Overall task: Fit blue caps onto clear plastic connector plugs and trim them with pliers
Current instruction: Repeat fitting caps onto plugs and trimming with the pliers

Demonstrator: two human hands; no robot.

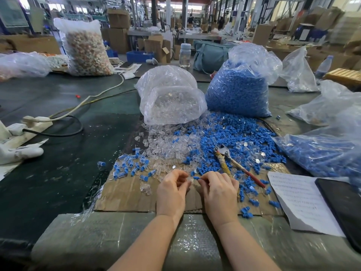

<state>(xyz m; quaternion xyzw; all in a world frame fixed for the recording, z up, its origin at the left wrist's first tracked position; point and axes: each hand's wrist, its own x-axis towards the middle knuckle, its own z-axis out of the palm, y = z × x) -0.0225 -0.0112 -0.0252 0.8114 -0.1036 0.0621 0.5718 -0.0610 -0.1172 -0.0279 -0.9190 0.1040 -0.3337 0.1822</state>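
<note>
Early stage: small batch of capped plugs (130, 166) beside large loose heaps, pliers (232, 163) idle on cardboard (125, 194), left hand (172, 189) pinching clear plug (189, 179), right hand (219, 189) pinching blue cap (196, 178).

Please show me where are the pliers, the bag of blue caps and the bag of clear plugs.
pliers (232, 163): head view, on the handles near the pivot.
bag of blue caps (237, 90): head view, on its blue-filled front.
bag of clear plugs (172, 106): head view, on its lower front.
</note>
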